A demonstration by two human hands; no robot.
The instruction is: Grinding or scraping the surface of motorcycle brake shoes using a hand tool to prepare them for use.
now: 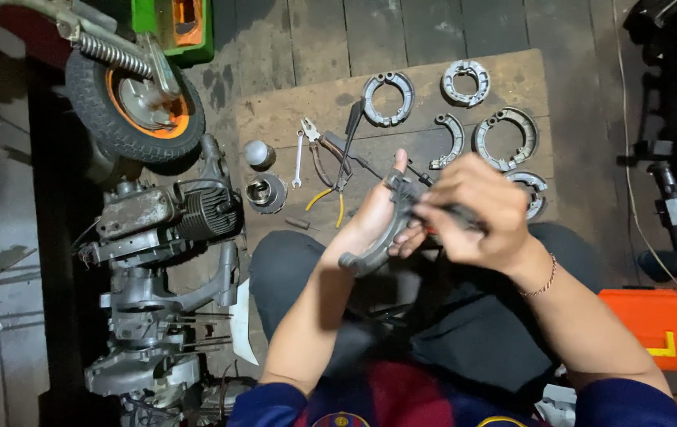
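Left hand [374, 217] is wrapped around a curved brake shoe [378, 251], holding it up over the lap so the right hand [477, 209], fingers pinched on a dark tool, can get at its end. More shoes sit on the wooden board [275, 119] beyond; an orange case [662, 324] is right of it, green crate [172, 28] above-left.

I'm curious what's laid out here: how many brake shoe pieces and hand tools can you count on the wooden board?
Brake shoe sets on the board: 5
Wrench: 1
Pliers: 1
Total: 7
Another brake shoe sits in the left hand.
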